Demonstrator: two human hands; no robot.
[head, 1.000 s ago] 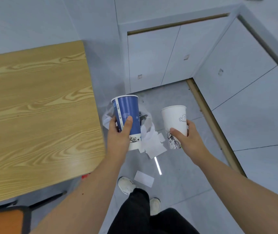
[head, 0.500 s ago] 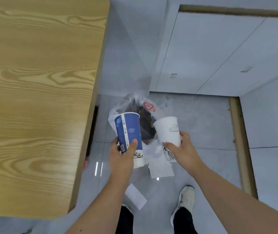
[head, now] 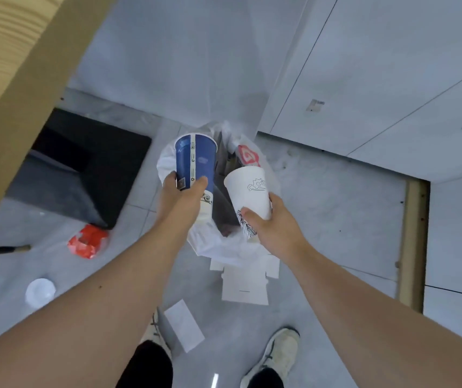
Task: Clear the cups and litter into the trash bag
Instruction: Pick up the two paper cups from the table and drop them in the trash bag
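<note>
My left hand (head: 182,197) grips a tall blue paper cup (head: 196,161), held over the left side of an open white trash bag (head: 224,245) on the floor. My right hand (head: 271,228) grips a white paper cup (head: 249,189) with a line drawing, over the bag's right side. Both cups tilt away from me, mouths toward the wall. The bag's dark inside shows between the two cups. A red logo (head: 248,156) marks the bag's far rim.
Litter on the grey floor: a flattened white carton (head: 245,287) just below the bag, a white paper slip (head: 185,324), a red wrapper (head: 88,240), a white lid (head: 40,292). The wooden table's edge (head: 14,88) is upper left, above a black base (head: 95,163). White cabinets (head: 378,79) stand right.
I have leaned forward and down, so the bag and floor look much closer. Both cups moved from in front of the bag to directly over its opening.
</note>
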